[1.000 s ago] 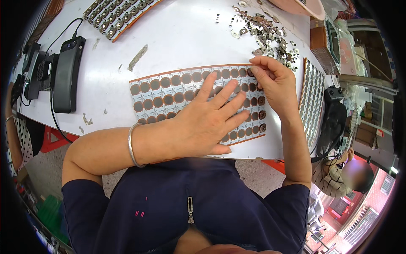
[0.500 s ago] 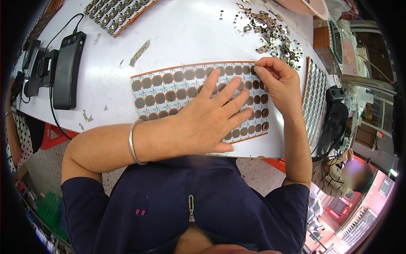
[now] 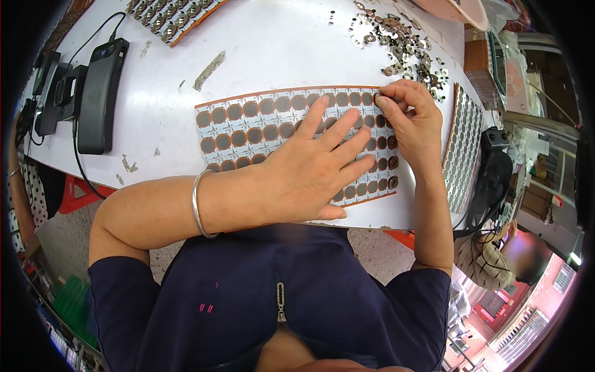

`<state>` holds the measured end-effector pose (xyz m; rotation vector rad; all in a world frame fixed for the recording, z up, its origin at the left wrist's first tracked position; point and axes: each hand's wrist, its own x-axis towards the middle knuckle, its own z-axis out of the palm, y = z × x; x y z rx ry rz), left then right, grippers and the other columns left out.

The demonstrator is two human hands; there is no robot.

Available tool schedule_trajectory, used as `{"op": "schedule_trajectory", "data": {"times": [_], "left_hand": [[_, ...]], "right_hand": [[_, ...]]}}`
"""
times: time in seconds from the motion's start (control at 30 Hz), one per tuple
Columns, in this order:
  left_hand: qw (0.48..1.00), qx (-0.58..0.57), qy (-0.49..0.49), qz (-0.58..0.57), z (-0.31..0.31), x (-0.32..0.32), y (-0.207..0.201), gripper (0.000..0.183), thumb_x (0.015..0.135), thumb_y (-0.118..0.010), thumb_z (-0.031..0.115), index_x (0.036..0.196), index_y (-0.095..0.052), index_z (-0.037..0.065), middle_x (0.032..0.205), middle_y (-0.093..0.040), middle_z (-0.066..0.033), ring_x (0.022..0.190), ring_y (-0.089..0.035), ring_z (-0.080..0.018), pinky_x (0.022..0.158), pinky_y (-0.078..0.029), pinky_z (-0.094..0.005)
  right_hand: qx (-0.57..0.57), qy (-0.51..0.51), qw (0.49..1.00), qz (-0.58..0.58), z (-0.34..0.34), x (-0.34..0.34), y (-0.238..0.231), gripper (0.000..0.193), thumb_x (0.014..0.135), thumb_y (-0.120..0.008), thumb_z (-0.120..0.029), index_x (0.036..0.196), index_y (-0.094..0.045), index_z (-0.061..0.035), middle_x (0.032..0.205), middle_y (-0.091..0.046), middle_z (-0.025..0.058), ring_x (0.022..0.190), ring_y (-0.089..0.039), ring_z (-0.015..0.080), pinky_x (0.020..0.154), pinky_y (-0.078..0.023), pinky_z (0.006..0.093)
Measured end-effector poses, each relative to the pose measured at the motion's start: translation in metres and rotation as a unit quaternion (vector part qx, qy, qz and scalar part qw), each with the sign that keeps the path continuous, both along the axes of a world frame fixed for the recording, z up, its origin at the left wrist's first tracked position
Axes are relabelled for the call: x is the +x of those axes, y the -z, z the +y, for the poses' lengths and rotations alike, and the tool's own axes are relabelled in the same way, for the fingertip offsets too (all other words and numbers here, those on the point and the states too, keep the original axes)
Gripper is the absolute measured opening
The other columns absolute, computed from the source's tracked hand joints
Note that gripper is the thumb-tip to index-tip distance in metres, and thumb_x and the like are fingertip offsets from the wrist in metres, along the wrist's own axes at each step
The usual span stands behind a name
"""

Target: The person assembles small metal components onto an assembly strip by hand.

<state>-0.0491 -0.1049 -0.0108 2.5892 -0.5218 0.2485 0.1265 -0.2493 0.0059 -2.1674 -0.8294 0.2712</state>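
A panel of small circuit boards point(image 3: 218, 116), with rows of dark round discs and brown edge strips, lies on the white table in front of me. My left hand point(image 3: 316, 167) rests palm down across its middle, fingers spread, hiding several discs. At the panel's far right corner my right hand point(image 3: 410, 118) is closed, thumb and forefinger pinching a small round metal piece point(image 3: 377, 98) against the board. Below that hand, the right-hand column carries brown metal pieces point(image 3: 393, 162) over its discs. A loose heap of small metal pieces point(image 3: 409, 53) lies beyond my right hand.
A black power bank point(image 3: 103, 96) with cables stands at the left. Another filled panel point(image 3: 170, 18) lies at the far left, and a further panel point(image 3: 462, 149) at the right edge. A pale pink basin point(image 3: 462, 11) sits at the back right. A person point(image 3: 496, 257) is at the right.
The whole view has shifted slightly. Both hands keep nearly the same places on the panel, the right one still pinching at the far right corner.
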Motion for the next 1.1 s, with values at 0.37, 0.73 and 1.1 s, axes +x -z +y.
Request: {"op": "schedule_trajectory", "data": {"times": [0.37, 0.73, 1.1], "left_hand": [[1.0, 0.001, -0.005, 0.009, 0.0, 0.001, -0.001, 0.08, 0.073, -0.078, 0.059, 0.135, -0.059, 0.011, 0.145, -0.046, -0.0194, 0.143, -0.032, -0.0419, 0.115, -0.018, -0.0685], [1.0, 0.0, -0.009, -0.003, -0.001, 0.0, 0.003, 0.08, 0.073, -0.077, 0.059, 0.134, -0.061, 0.01, 0.143, -0.048, -0.0193, 0.142, -0.034, -0.0431, 0.113, -0.019, -0.0706], [1.0, -0.009, -0.001, -0.01, 0.0, 0.002, 0.0, 0.08, 0.074, -0.077, 0.058, 0.135, -0.06, 0.009, 0.144, -0.048, -0.0197, 0.142, -0.034, -0.043, 0.113, -0.019, -0.0703]], "right_hand": [[-0.009, -0.051, 0.99, -0.133, -0.002, -0.001, 0.006, 0.018, 0.078, -0.08, -0.009, 0.095, -0.076, -0.0049, 0.106, -0.069, 0.0083, 0.113, -0.056, 0.0273, 0.098, -0.045, 0.0386], [-0.016, -0.088, 0.952, -0.292, 0.014, 0.004, -0.006, 0.021, 0.078, -0.077, -0.01, 0.1, -0.076, -0.0091, 0.105, -0.069, 0.0075, 0.107, -0.056, 0.0306, 0.094, -0.046, 0.0427], [-0.041, -0.218, 0.898, -0.379, 0.077, 0.056, -0.001, 0.016, 0.083, -0.072, -0.009, 0.098, -0.077, -0.0095, 0.092, -0.072, 0.0076, 0.093, -0.062, 0.0274, 0.083, -0.053, 0.039]]}}
